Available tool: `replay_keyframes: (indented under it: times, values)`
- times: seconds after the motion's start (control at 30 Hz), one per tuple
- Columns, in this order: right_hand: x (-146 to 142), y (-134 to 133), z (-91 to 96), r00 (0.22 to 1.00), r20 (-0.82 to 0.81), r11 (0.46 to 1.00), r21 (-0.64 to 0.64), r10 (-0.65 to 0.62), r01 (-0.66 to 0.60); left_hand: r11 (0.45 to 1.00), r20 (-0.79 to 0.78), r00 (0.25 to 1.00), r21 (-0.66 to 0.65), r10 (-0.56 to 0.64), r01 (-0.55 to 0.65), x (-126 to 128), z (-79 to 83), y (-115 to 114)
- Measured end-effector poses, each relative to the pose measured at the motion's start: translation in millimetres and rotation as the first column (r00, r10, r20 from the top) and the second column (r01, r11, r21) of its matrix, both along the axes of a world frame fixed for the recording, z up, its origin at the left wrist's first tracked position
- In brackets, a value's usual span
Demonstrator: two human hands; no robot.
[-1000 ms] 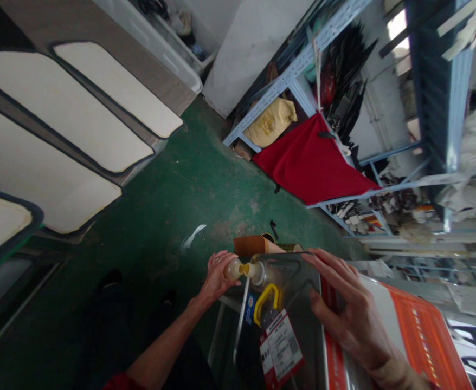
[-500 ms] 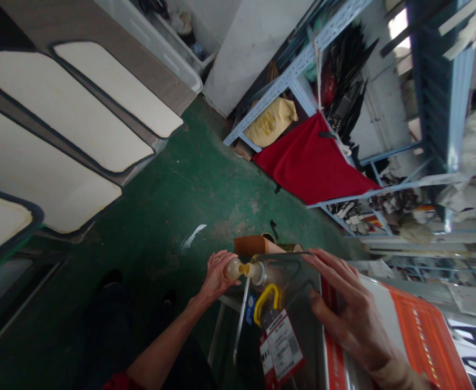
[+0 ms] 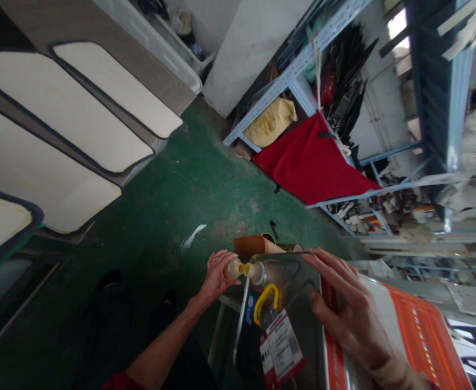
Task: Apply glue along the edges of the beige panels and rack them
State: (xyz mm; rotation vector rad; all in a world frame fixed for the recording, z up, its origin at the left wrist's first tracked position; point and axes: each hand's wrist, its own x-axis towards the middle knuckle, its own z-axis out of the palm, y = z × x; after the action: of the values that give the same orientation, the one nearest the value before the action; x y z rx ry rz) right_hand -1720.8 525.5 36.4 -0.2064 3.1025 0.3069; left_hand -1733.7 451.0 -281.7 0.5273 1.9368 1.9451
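A small translucent bottle is in my left hand, with the fingers wrapped round it. Its mouth meets the pale spout of a large metal can, and something yellow shows where the two come together. The can lies tilted, its top face turned toward the bottle. On that face are a yellow handle and a red-and-white label. My right hand grips the can's edge and side, fingers stretched along it and thumb on the top face.
Cream panels with dark edges lie on a surface at the left. Blue shelving at the right bears a yellow sack and a hanging red cloth. A brown sheet is just beyond the can. The floor is green.
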Motion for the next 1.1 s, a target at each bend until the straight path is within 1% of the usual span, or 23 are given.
replay_keyframes:
  times: [0.33, 0.8, 1.1]
  values:
    - [0.9, 0.0, 0.5, 1.000, 0.017, 1.000, 0.003, -0.011, 0.011, 1.000, -0.016, 1.000, -0.008, 0.001, -0.001, 0.9, -3.6, 1.7]
    - [-0.1, -0.4, -0.3, 1.000, -0.018, 1.000, -0.012, -0.013, 0.013, 1.000, 0.017, 1.000, 0.006, -0.011, 0.011, -1.8, 3.3, -0.5]
    - [0.5, 1.8, -1.3, 1.000, 0.012, 1.000, -0.004, -0.011, 0.011, 1.000, 0.007, 1.000, 0.003, -0.003, 0.003, -1.6, 3.0, -0.2]
